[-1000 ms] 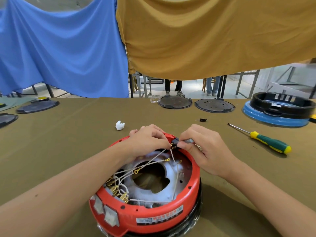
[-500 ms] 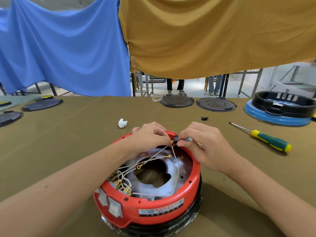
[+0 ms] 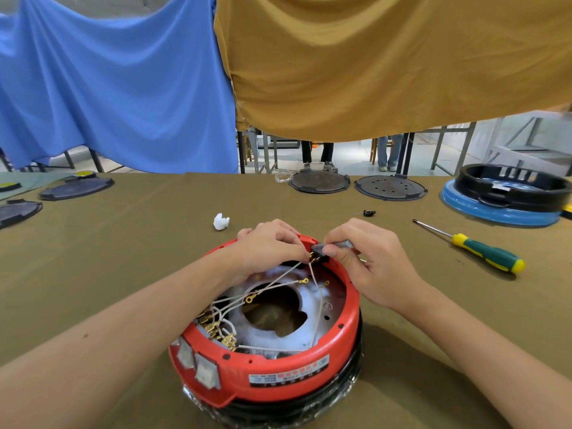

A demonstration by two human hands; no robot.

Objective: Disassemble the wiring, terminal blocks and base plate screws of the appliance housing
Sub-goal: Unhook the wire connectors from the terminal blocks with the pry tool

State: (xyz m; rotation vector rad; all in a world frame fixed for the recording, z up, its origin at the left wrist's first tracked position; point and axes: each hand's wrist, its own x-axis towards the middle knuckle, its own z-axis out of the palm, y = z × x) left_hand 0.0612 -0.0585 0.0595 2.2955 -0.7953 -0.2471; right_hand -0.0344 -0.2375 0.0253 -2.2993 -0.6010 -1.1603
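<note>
A round red appliance housing (image 3: 278, 371) lies upside down on the table, open at the top, with white wires (image 3: 278, 280) and brass terminals (image 3: 216, 328) inside. At its far rim sits a small black terminal block (image 3: 318, 250). My right hand (image 3: 368, 258) pinches that block between thumb and fingers. My left hand (image 3: 272, 246) rests on the far rim beside it, fingertips curled onto the brass wire ends at the block. What lies under the fingers is hidden.
A green and yellow screwdriver (image 3: 483, 252) lies to the right. A white plastic piece (image 3: 221, 222) and a small black part (image 3: 369, 213) lie beyond the housing. Dark round plates (image 3: 318, 182) and a black-on-blue housing (image 3: 507, 193) line the far edge.
Both hands stay at the terminal block on the far rim; the view has shifted slightly, and the right fingers have closed more over the block.
</note>
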